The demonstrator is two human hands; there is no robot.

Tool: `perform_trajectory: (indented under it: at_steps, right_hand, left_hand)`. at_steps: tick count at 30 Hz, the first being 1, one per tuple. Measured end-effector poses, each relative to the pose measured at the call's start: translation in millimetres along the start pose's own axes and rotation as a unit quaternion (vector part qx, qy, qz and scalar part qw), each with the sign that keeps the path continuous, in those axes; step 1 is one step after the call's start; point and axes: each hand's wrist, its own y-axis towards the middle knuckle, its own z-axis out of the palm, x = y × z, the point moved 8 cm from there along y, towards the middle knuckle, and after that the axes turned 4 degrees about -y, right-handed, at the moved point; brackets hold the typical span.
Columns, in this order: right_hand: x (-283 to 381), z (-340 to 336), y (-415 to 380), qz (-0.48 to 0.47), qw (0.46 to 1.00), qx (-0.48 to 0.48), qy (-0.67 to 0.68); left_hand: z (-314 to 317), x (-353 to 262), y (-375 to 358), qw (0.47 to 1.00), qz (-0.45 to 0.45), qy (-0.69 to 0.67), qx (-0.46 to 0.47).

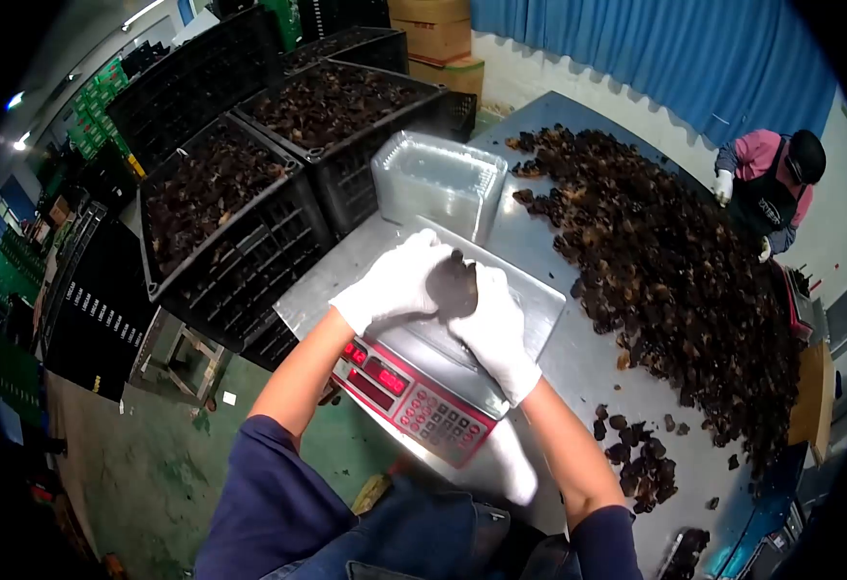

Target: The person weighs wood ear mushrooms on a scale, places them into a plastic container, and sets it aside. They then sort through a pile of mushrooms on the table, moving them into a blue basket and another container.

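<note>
My left hand (399,278) and my right hand (493,327), both in white gloves, meet above the metal pan (544,307) of a weighing scale. Between them they grip a dark brown, rounded piece that looks like wood ear mushroom (452,284). The fingers of both hands are closed around its edges. Under the hands is a clear, shiny plastic surface, partly hidden by the gloves. The scale's red control panel (414,401), with lit digits and a keypad, faces me. Just beyond the pan stands a stack of clear plastic trays (440,184).
A large heap of dark mushroom pieces (675,280) covers much of the metal table (578,406), with a small pile (644,469) nearer me. Black crates (240,280) of similar pieces stand at the left. Across the table, a gloved co-worker (770,188) is at the heap.
</note>
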Motion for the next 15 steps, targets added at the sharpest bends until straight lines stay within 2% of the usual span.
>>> perform_trajectory:
  at_steps: [1,2,4,8,10,11,15]
  right_hand:
    - [-2,5,0,-0.012,0.999,-0.025,-0.033]
    - [-8,10,2,-0.013,0.996,-0.008,-0.083]
    - [-10,5,-8,-0.053,0.993,-0.044,-0.091]
    - [-9,-9,-16,-0.030,0.992,-0.003,-0.120]
    - [-5,-17,-22,-0.062,0.979,-0.069,-0.183]
    - [-9,-17,-22,-0.038,0.980,-0.032,-0.194]
    - [-4,-20,-30,-0.050,0.985,-0.017,-0.163]
  left_hand:
    - [7,12,0,0.999,-0.016,0.036,0.028]
    - [17,26,0,0.996,-0.033,0.036,0.077]
    - [14,31,-7,0.997,-0.026,0.023,0.074]
    - [2,34,-12,0.998,-0.027,0.028,0.044]
    - [-6,35,-14,0.998,-0.053,0.021,0.028]
    - [-6,39,-13,0.994,-0.092,0.005,0.060]
    - [-15,47,-24,0.994,-0.073,-0.063,0.046]
